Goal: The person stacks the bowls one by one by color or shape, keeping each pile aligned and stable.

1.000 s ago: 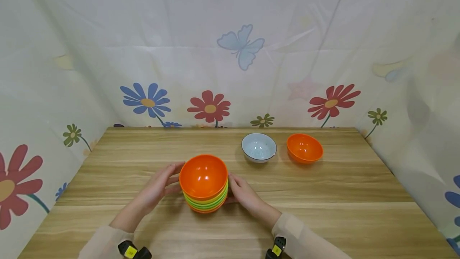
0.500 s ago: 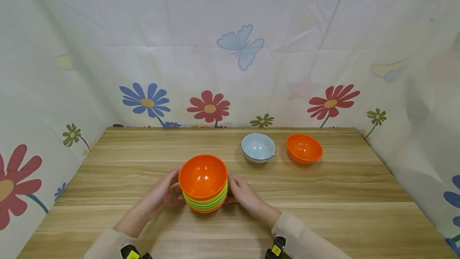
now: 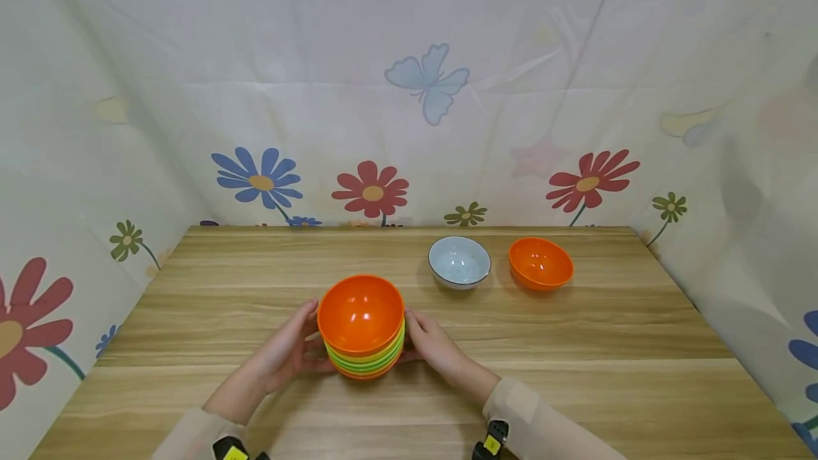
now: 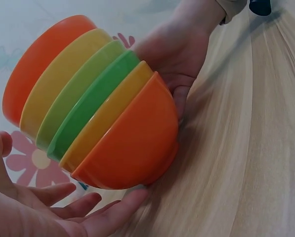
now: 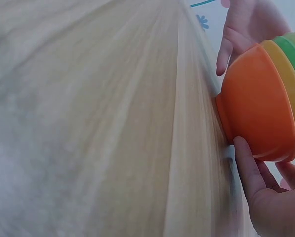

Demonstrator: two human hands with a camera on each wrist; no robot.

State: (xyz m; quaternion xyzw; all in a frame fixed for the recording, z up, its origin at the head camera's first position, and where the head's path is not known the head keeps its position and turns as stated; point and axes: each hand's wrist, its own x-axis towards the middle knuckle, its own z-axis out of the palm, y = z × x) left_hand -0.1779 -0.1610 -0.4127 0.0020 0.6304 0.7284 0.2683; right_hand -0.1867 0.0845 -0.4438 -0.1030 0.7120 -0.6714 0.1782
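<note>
A stack of several nested bowls [image 3: 361, 321] stands on the wooden table, orange at top and bottom with yellow and green ones between. My left hand [image 3: 285, 352] lies along its left side, fingers spread and relaxed. In the left wrist view, one fingertip touches the bottom orange bowl [image 4: 137, 136] near its base, and the thumb stays slightly apart from the upper rims. My right hand [image 3: 442, 352] holds the stack's right side, thumb by the rim and fingers lower down. The right wrist view has its fingers [image 5: 246, 165] against the bottom bowl; its thumb is out of that view.
Behind the stack to the right, a pale blue-white bowl [image 3: 460, 263] with a dark rim sits beside a single orange bowl [image 3: 541, 263]. A flower-printed cloth [image 3: 307, 77] hangs behind the wooden table [image 3: 575, 346] and at its sides.
My left hand has come in closer to the stack, its fingers dropping from beside the rim to lower on the bowls. The right hand and every bowl have stayed in place.
</note>
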